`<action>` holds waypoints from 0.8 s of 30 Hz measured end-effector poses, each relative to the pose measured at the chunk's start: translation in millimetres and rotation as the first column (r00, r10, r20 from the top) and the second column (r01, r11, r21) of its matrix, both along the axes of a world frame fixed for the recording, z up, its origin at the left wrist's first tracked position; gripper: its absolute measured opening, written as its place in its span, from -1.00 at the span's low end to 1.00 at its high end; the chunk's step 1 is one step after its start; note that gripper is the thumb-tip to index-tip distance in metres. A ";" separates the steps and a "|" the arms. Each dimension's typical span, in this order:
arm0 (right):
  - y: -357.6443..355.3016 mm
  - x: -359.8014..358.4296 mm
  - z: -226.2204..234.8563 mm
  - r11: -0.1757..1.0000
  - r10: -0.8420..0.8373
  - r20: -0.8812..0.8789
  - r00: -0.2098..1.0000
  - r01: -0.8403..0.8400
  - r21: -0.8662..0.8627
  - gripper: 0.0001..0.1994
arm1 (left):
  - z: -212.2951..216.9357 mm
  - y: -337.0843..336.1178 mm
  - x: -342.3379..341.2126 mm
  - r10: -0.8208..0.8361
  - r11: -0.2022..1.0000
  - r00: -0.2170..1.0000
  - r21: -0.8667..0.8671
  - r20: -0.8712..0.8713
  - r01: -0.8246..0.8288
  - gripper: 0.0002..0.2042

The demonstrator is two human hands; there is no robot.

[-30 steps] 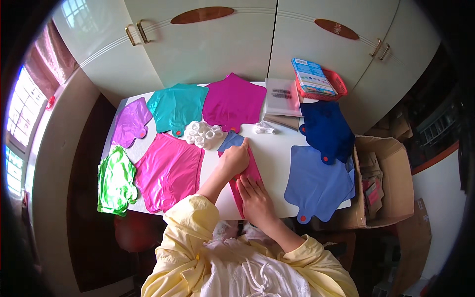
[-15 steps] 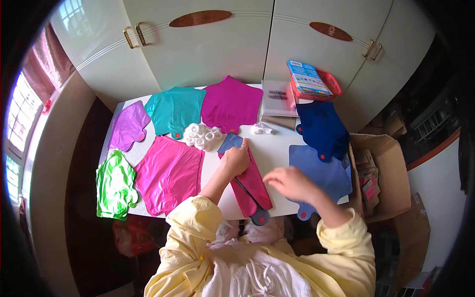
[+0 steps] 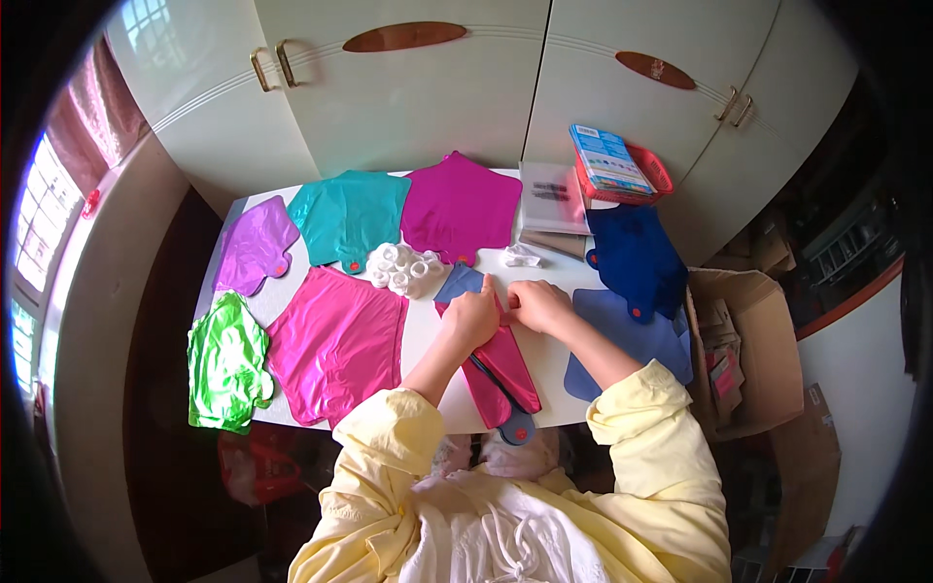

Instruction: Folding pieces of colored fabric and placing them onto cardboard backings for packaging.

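Observation:
A folded pink sheet (image 3: 505, 366) with blue-grey ends lies lengthwise at the middle of the table. My left hand (image 3: 470, 318) presses on its upper part, one finger pointing away and the others curled over it. Beside it, my right hand (image 3: 540, 305) pinches the right edge of the same sheet, fingertips closed. A dark slit runs down the fold to a grey-blue tab (image 3: 517, 428) with a red dot, hanging over the near edge. Just left of my left hand sit several white rings (image 3: 400, 269) in a heap. The fingertips' exact grip is partly hidden.
Flat shiny sheets surround my hands: pink (image 3: 337, 345), green (image 3: 227, 364), purple (image 3: 255, 245), teal (image 3: 352, 219), magenta (image 3: 461, 207), dark blue (image 3: 637, 255) and grey-blue (image 3: 622, 340). At back right stands a red basket (image 3: 657, 170); an open cardboard box (image 3: 768, 340) adjoins the table's right side.
My right hand has moved left and away from me onto the folded pink sheet and closed on its edge. My left hand stays on the sheet. The view has shifted slightly.

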State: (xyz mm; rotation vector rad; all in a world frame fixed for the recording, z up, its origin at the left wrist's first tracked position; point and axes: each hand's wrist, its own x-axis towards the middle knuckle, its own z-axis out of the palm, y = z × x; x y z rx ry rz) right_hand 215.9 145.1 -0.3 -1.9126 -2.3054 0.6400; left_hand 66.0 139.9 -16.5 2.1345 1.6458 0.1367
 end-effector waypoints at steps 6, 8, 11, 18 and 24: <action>-35.8 9.7 16.2 0.996 0.051 0.087 0.995 -0.044 -0.076 -0.64 | 0.3 0.1 1.8 0.019 1.000 1.000 -0.020 -0.010 -0.019 -0.44; -47.9 14.6 15.9 0.994 0.078 0.105 0.991 -0.069 -0.088 -0.64 | 0.2 0.5 3.6 0.042 0.998 0.999 -0.036 0.011 -0.041 -0.45; -64.4 13.8 23.0 0.987 0.123 0.119 0.985 -0.109 -0.114 -0.62 | -20.4 5.8 -2.1 0.001 0.993 1.000 0.120 0.001 -0.001 -0.39; -96.9 23.9 26.2 0.981 0.186 0.127 0.974 -0.178 -0.073 -0.57 | 4.0 -0.3 2.6 0.036 0.999 0.999 -0.031 0.021 -0.035 -0.45; -108.0 28.7 28.9 0.821 0.511 0.042 0.859 -0.502 0.272 -0.57 | 3.6 0.2 0.7 0.033 0.999 0.999 -0.022 0.031 -0.032 -0.42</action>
